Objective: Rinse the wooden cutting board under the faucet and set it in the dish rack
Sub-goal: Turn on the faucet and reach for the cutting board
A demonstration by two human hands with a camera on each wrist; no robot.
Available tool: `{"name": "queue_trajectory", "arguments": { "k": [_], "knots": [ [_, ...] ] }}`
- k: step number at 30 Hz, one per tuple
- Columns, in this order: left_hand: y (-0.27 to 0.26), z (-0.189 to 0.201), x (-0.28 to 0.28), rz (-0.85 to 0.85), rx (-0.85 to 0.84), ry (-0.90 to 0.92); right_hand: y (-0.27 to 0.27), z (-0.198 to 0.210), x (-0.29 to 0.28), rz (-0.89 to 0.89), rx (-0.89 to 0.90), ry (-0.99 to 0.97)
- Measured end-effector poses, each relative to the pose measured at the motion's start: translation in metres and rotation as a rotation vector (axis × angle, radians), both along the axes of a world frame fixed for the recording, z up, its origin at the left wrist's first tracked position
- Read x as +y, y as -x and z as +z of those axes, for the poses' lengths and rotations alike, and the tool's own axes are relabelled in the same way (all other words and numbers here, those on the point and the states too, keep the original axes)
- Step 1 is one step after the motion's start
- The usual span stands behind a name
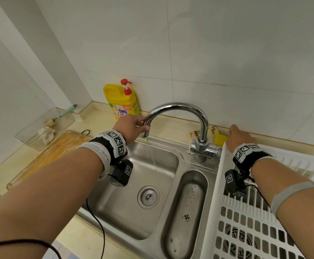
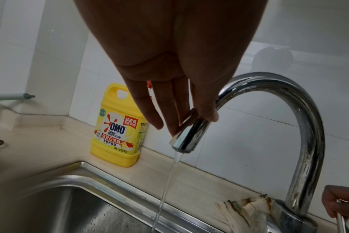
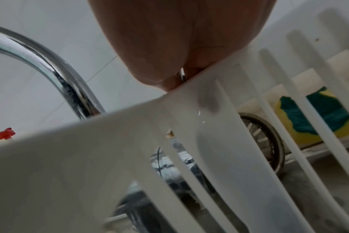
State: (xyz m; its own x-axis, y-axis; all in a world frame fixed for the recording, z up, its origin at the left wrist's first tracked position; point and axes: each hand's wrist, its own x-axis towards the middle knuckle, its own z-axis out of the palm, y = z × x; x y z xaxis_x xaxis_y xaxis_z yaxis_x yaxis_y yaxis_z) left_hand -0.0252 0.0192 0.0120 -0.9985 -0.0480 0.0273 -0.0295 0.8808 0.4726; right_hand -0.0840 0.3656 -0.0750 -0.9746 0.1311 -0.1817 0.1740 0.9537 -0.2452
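The wooden cutting board (image 1: pixel 47 157) lay flat on the counter at about nine o'clock from the sink (image 1: pixel 133 217), apparently with suds or smears on its face, and neither hand touched it. Water ran in a thin stream from the faucet (image 1: pixel 178 107) into the basin, so the tap was judged open, but rinsing of the board had not begun and the dish rack (image 1: pixel 246 230), at three o'clock from the basin, showed no board in it. The left hand (image 1: pixel 132 128) pinched the spout end between thumb and fingertips (image 2: pixel 175 126), the remaining fingers nearly straight. The right hand (image 1: pixel 239 137) was curled at the rack's far corner beside the faucet base; a sliver of metal showed under its fingers, possibly the tap lever, though that could not be confirmed.
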Motion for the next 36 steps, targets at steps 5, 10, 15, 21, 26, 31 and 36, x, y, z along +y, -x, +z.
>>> {"name": "queue_trajectory", "arguments": {
  "k": [5,10,15,21,26,31,36],
  "knots": [
    [-0.006,0.001,0.001,0.001,-0.005,-0.027,-0.006,0.006,-0.002,-0.008,0.005,0.015],
    [-0.018,-0.01,0.003,-0.011,0.017,-0.015,-0.025,0.029,-0.02,0.015,0.254,-0.041],
    [-0.032,-0.024,-0.018,-0.059,-0.036,0.065,-0.05,0.088,-0.059,0.242,0.598,0.048],
    [-0.068,-0.018,-0.077,0.027,-0.054,0.259,-0.092,0.13,-0.145,0.629,0.65,0.254],
    [-0.123,-0.02,-0.154,0.137,-0.156,0.359,-0.115,0.112,-0.241,0.812,0.291,0.24],
    [-0.175,-0.041,-0.246,0.232,-0.359,0.435,-0.14,0.064,-0.336,0.814,-0.032,0.219],
    [-0.192,-0.069,-0.347,0.297,-0.449,0.404,-0.151,0.013,-0.423,0.768,-0.258,0.19]
  ]
}}
